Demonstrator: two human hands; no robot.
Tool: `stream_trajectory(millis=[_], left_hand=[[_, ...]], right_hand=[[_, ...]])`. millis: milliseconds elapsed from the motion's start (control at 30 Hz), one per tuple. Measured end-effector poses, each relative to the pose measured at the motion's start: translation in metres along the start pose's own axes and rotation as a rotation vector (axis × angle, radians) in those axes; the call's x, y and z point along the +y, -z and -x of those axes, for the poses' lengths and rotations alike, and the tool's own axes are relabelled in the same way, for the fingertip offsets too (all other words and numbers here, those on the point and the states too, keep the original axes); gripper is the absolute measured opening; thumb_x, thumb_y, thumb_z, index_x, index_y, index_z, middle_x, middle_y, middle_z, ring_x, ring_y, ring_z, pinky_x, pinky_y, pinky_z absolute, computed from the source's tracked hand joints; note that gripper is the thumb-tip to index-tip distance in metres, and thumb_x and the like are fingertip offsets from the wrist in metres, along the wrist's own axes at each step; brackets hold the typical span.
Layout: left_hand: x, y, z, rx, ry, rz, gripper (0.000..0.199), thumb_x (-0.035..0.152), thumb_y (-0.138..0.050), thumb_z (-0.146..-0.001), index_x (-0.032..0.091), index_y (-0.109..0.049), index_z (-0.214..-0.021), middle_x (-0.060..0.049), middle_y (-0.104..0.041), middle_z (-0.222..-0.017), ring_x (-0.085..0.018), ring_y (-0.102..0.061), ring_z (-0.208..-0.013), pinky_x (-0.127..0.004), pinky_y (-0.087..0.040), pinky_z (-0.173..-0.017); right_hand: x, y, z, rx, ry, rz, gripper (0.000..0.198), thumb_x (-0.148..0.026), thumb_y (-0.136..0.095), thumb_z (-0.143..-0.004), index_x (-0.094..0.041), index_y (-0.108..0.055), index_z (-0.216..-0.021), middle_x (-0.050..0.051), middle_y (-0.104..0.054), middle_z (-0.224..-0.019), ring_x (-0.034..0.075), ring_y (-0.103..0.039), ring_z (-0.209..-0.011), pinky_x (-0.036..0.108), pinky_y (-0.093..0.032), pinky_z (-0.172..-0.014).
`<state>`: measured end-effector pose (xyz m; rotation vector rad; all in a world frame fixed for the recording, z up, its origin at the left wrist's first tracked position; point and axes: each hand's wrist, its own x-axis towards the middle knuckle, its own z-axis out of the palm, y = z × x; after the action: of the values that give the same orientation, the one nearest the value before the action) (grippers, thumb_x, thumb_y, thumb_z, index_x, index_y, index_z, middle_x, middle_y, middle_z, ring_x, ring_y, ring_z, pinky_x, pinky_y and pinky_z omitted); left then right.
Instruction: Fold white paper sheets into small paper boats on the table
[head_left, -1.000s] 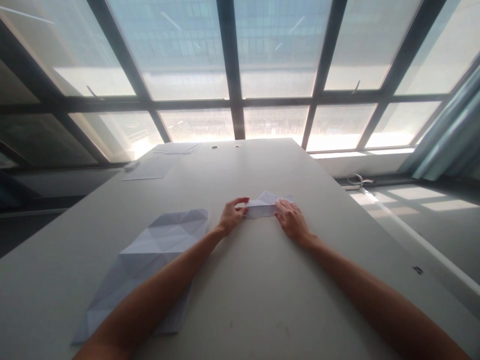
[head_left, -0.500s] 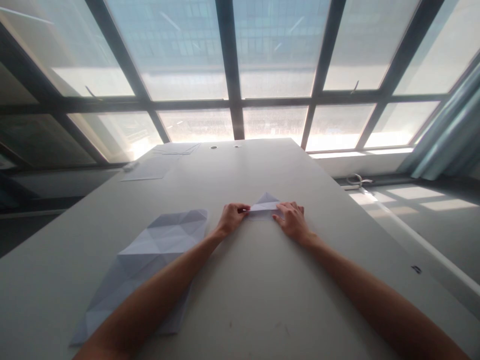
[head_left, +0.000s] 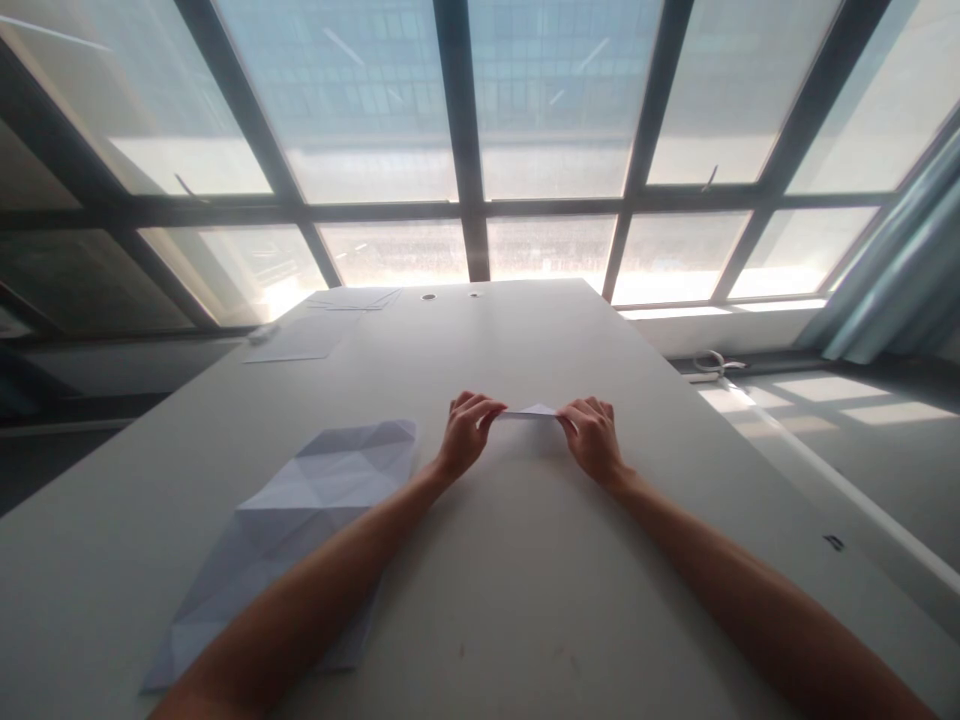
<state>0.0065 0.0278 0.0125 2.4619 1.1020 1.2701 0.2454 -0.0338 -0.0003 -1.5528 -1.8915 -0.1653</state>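
A small folded piece of white paper (head_left: pixel 531 411) is stretched between my two hands, seen nearly edge-on with a low peak on its far side. My left hand (head_left: pixel 471 430) pinches its left end between thumb and fingers. The right end is pinched the same way by my right hand (head_left: pixel 591 430). A soft shadow lies on the table just below the paper. Left of my left hand, a large creased sheet of paper (head_left: pixel 315 480) rests on the table, partly covered by my left forearm.
The white table (head_left: pixel 480 600) stretches away to a row of windows. Flat paper sheets (head_left: pixel 296 338) lie at its far left. A small dark mark or object (head_left: pixel 833 543) is near the right edge. Beyond that edge, a cable (head_left: pixel 716 362) sits by a blue curtain (head_left: pixel 885 270).
Both hands have risen slightly, and the folded paper has come up and tilted to nearly edge-on. My right fingers have gone from lying on the paper to pinching its right end.
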Motion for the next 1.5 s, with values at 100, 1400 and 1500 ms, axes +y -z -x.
stream_trajectory(millis=[100,1400,1500], left_hand=[[0.004,0.003,0.001,-0.027,-0.077,-0.121,0.021,0.029,-0.053,-0.097,0.025,-0.073,-0.102,-0.005,-0.073,-0.099,-0.022,-0.06,-0.1,-0.04,-0.036,-0.1],[-0.005,-0.02,0.019,-0.693,0.131,-0.423,0.078,0.062,-0.017,-0.097,0.01,-0.017,-0.155,-0.014,-0.01,-0.161,-0.026,-0.005,-0.149,-0.047,-0.006,-0.118],[-0.007,-0.017,0.018,-0.685,0.168,-0.453,0.076,0.059,-0.017,-0.098,0.008,-0.018,-0.154,-0.015,-0.01,-0.161,-0.026,-0.004,-0.149,-0.049,-0.006,-0.118]], right_hand=[[-0.003,0.005,0.0,0.058,0.065,-0.013,0.022,-0.025,-0.049,-0.098,-0.023,-0.072,-0.097,0.006,-0.07,-0.095,0.021,-0.054,-0.096,0.037,-0.031,-0.094],[-0.003,-0.023,0.012,-0.457,-0.266,0.163,0.065,-0.044,-0.027,-0.099,-0.005,-0.027,-0.151,0.016,-0.019,-0.159,0.026,-0.012,-0.148,0.048,-0.005,-0.118],[-0.002,-0.023,0.011,-0.427,-0.28,0.141,0.064,-0.045,-0.028,-0.099,-0.006,-0.029,-0.15,0.016,-0.023,-0.158,0.026,-0.014,-0.147,0.048,-0.006,-0.118]])
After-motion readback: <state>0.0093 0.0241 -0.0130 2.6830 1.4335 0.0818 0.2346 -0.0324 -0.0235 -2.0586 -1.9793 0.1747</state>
